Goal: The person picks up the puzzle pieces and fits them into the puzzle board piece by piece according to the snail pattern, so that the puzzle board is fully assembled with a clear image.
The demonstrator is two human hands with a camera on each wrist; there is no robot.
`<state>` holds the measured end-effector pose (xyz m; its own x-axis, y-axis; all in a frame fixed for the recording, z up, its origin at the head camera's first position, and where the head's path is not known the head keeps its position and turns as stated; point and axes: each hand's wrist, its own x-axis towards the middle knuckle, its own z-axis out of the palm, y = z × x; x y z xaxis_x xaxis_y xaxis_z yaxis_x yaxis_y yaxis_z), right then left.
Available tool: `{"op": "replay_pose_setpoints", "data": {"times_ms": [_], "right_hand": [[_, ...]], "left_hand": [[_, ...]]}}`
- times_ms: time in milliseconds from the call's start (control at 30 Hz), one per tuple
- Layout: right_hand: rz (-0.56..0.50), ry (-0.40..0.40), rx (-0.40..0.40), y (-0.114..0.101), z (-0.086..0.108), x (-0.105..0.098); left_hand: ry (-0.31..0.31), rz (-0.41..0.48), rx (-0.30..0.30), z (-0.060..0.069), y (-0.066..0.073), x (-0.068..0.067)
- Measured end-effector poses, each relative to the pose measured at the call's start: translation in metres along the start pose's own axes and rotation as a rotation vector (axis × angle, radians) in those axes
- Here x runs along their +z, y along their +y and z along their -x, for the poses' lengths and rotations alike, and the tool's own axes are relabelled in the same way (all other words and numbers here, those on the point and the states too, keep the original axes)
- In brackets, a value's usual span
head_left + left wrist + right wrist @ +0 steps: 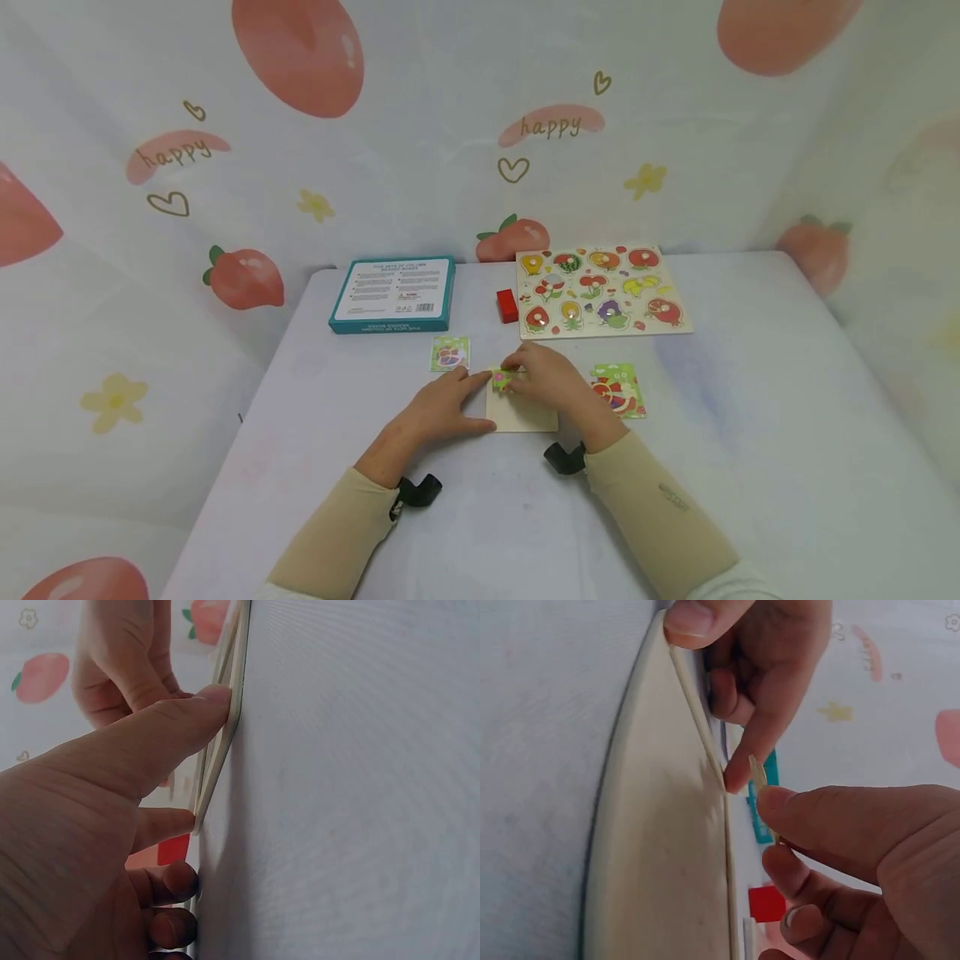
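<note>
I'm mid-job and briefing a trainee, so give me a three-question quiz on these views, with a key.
1. Which hand pinches the green piece?
2. True or false: the left hand touches the tray.
3. Fill the gap: in the head view, the red block lies between the teal box and the ____.

Key:
1. The right hand.
2. True.
3. Fruit board.

The right hand partly hides the green puzzle piece.
</note>
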<state>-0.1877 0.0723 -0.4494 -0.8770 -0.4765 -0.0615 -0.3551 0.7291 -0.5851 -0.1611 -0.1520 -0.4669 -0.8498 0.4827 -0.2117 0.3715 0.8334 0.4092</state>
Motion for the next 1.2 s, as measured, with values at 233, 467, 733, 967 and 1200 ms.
{"op": "replay_pose_setpoints", "data": {"times_ms": [233,467,733,967,1200], "right_hand": [[0.039,-0.020,0.050,-0.002,0.000,0.010],[0.098,0.067,0.068,-0.004,0.000,0.018],[0.182,0.010,0.009,-0.006,0.004,0.011],[0.127,-0.004,0.017,-0.011,0.015,-0.016],[0.063,0.049,0.035,-0.018,0.028,-0.041]], "left_hand": [[-0.004,0.004,-0.004,0.001,0.001,0.001],[-0.012,0.004,-0.008,0.000,0.002,0.001],[-0.006,-0.003,0.003,-0.002,0.000,0.001],[-0.006,0.006,0.002,-0.001,0.001,0.001],[-0.004,-0.002,-0.006,-0.001,0.002,-0.001]]}}
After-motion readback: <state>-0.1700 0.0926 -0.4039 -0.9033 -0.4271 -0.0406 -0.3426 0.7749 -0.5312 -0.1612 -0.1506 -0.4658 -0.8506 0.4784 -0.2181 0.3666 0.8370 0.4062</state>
